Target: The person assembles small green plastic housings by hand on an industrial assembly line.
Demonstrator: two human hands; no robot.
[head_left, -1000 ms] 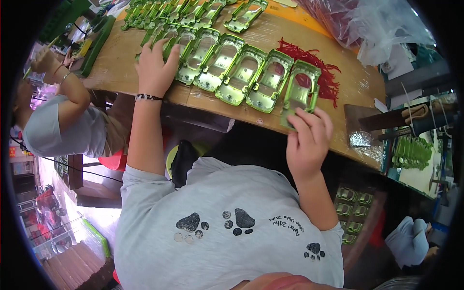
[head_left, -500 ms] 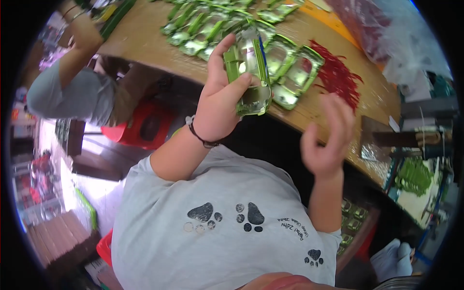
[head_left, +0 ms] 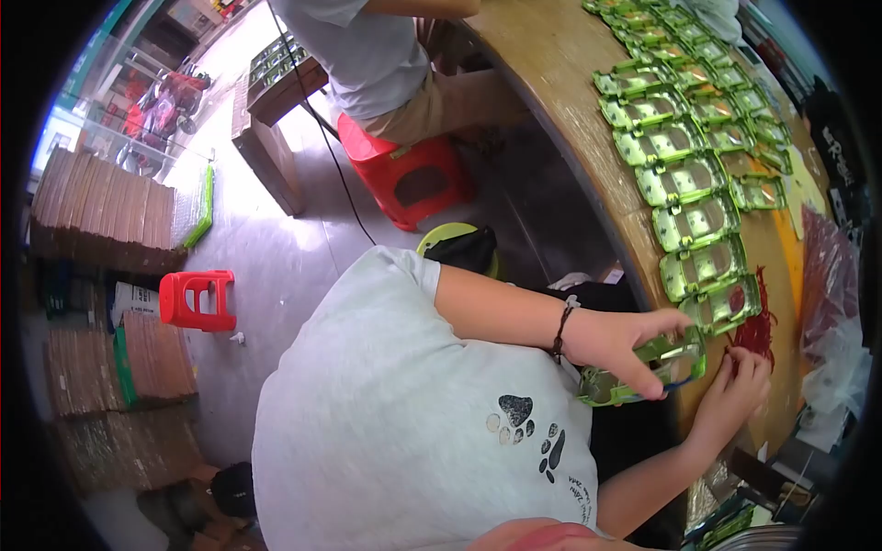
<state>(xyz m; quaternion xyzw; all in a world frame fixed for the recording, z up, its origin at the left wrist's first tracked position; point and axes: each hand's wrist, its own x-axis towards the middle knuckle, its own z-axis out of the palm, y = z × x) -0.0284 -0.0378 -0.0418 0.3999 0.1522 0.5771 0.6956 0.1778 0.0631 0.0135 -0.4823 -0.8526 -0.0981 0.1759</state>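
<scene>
My left hand (head_left: 614,340), with a dark bracelet at the wrist, grips a green plastic blister tray (head_left: 654,367) and holds it tilted just off the near edge of the wooden table (head_left: 560,83). My right hand (head_left: 738,393) rests on the table edge right beside that tray, fingers apart, its fingertips at a pile of thin red strands (head_left: 758,326). Rows of matching green trays (head_left: 698,220) lie side by side along the table, running away from my hands.
Another person in a grey shirt sits on a red stool (head_left: 404,174) at the same table. A small red stool (head_left: 195,298) and stacks of brown cardboard (head_left: 101,216) stand on the floor. A red bag (head_left: 827,275) lies past the trays.
The view has swung round. My left hand has brought the green tray down from in front of me to the table edge. My right hand has dropped to the red strands.
</scene>
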